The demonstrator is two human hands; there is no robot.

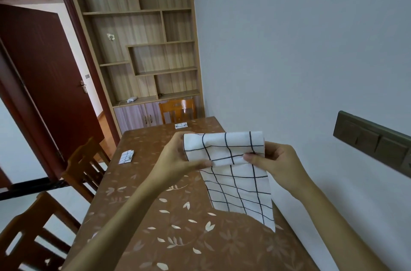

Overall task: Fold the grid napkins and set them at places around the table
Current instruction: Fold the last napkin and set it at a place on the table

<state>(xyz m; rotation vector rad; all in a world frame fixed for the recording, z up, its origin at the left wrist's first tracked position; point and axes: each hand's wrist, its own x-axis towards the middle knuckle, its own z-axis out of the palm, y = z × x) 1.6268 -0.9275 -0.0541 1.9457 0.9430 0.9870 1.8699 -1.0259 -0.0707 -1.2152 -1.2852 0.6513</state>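
Napkin (235,184) held over the table (178,237), top folded over.
Left grip (178,155) and right grip (275,161) each pinch an end of the fold, which runs left-right; the long axis hangs from there toward the near edge. Left napkin (126,156) and far napkin (180,125) lie folded on the table.

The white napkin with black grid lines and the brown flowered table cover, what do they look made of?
The white grid napkin: probably woven cloth, matte; it drapes and creases softly. The brown flowered table cover: likely plastic or vinyl, semi-glossy; light reflects off its surface.
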